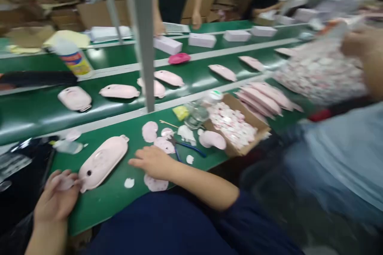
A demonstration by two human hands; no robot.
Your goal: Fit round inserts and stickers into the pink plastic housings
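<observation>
My left hand (pixel 56 203) has its fingers curled round a small translucent pale piece (pixel 64 183), blurred, its kind unclear. Right beside those fingers lies a pale pink elongated case (pixel 104 161) with a dark round hole near one end, tilted on the green bench (pixel 104 209). My right hand (pixel 154 162) is held low over the bench with fingers stretched out and nothing visible in them. Near it are blue-handled pliers (pixel 193 148), a speckled pink flat piece (pixel 155 183), a pink round piece (pixel 149 131) and a small white scrap (pixel 129 183).
A cardboard box (pixel 235 127) of small white-pink pieces stands right, by a glass jar (pixel 197 114) and stacked pink cases (pixel 263 97). A grey post (pixel 142 40) rises before the conveyor (pixel 191 83). A co-worker's arm (pixel 369 53) holds a filled clear bag (pixel 323 67).
</observation>
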